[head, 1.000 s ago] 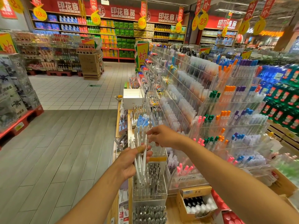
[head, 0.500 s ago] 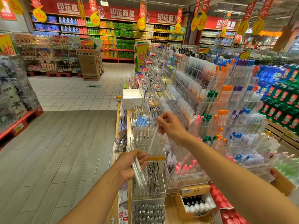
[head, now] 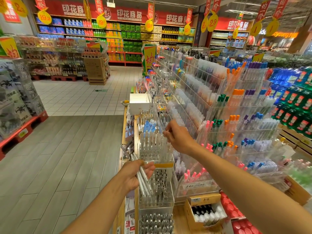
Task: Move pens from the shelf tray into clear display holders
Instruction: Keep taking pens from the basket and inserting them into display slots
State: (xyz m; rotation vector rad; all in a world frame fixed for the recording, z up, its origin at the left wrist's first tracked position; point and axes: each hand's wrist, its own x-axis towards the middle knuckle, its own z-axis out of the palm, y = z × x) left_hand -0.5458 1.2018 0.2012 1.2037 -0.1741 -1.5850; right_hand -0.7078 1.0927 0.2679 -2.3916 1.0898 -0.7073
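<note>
Your left hand [head: 135, 176] grips a bundle of slim white plastic pens [head: 143, 178], light, stiff and slippery, best pinched mid-barrel, while your right hand [head: 177, 137] fingers pinch one pen over the near clear acrylic holder [head: 164, 163].

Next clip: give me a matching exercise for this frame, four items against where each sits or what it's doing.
Items:
1. left hand
2. right hand
3. cardboard box of black and white caps
4. white open box

States:
A. far along the shelf edge
B. grips a bundle of white pens
C. low, right of the clear display holders
D. pinches one clear pen over the top holder

Pairs: 1-B, 2-D, 3-C, 4-A
</note>
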